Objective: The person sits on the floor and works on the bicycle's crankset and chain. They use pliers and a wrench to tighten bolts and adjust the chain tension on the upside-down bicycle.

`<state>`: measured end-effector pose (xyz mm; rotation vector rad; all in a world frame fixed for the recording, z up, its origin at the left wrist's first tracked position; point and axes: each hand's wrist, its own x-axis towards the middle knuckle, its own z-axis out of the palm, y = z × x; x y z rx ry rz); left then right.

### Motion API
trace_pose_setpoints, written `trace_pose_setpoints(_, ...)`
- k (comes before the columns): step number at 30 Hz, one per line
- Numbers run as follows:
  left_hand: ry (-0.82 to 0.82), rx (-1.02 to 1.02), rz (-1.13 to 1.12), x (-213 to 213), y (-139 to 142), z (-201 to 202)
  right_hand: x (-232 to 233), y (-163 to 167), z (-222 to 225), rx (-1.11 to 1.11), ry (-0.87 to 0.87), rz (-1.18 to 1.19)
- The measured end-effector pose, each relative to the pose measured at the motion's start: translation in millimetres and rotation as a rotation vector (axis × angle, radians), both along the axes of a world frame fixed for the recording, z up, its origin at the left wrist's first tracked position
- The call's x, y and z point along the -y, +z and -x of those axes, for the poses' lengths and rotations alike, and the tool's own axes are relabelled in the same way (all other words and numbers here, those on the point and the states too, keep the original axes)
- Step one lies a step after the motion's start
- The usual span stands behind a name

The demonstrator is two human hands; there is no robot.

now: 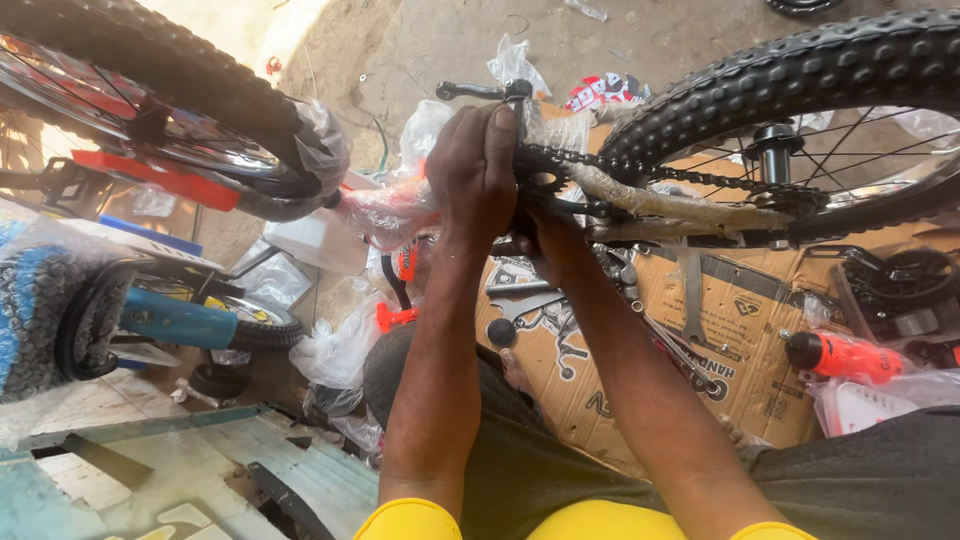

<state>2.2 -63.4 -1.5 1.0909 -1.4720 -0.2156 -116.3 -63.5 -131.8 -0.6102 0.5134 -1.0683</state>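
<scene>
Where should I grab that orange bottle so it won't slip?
Grab the orange bottle around its middle, coming from above. It lies on its side on the cardboard, black cap pointing left, so the round body is the widest open part; the plastic bags crowd its lower side.

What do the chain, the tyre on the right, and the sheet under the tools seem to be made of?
The dark bicycle chain looks like metal: small linked plates, dull sheen. The black knobby tyre seems to be matte rubber with raised tread blocks. The brown printed sheet appears to be cardboard: flat, tan and creased.
</scene>
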Motion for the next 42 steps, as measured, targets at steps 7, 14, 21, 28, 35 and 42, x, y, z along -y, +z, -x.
trace_pose_setpoints(7, -0.191, -0.11, -0.135, 7.4, 6.7, -13.3, -24.0, 9.4, -19.0, 0.062, -0.254, -0.026)
trace_pose_setpoints(14, -0.219, -0.266, -0.369, 28.1, -9.6, -17.5, -35.9, 13.5, -29.8, -0.155, -0.45, 0.128)
trace_pose_setpoints(21, -0.189, -0.301, -0.12, 26.4, -18.0, -7.3, -23.5, -1.2, -31.6, -0.108, -0.478, 0.122)
trace_pose_setpoints(28, -0.23, -0.325, 0.089, 15.4, -19.9, -0.4, -23.5, -7.7, -30.0, -0.119, -0.479, 0.211)
trace_pose_setpoints(35, -0.238, -0.386, 0.091, 19.0, -25.1, 0.8, -24.1, -4.0, -32.9, -0.205, -0.457, 0.131)
trace_pose_setpoints(42, -0.395, -0.599, -0.152, 14.4, -16.4, -16.6, -37.6, 10.4, -22.6, -0.163, -0.403, 0.082)
